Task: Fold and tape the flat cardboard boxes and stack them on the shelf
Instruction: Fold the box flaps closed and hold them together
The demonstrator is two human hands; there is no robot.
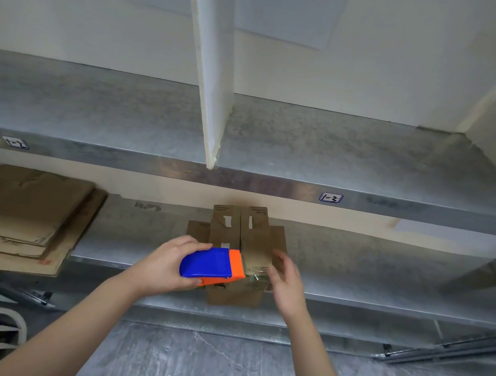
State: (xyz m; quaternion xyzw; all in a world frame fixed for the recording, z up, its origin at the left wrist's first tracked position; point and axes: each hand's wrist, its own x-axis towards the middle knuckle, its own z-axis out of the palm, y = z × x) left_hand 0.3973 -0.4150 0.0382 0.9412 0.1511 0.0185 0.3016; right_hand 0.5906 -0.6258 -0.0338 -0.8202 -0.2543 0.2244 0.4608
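Observation:
A small brown cardboard box [251,236] lies on the lower metal shelf [354,266], its flaps spread out around it and hanging over the front edge. My left hand [168,264] grips a blue and orange tape dispenser [213,264] whose orange end sits on the box's near part. A strip of clear tape [256,271] runs from the dispenser to the right. My right hand [287,278] rests with straight fingers on the box's right side, at the tape's end.
A stack of flat cardboard boxes [22,216] lies at the left of the lower shelf. The upper metal shelf [333,153] has a white upright divider [211,79] and labels on its front edge. Metal rails [448,346] lie on the grey floor at right.

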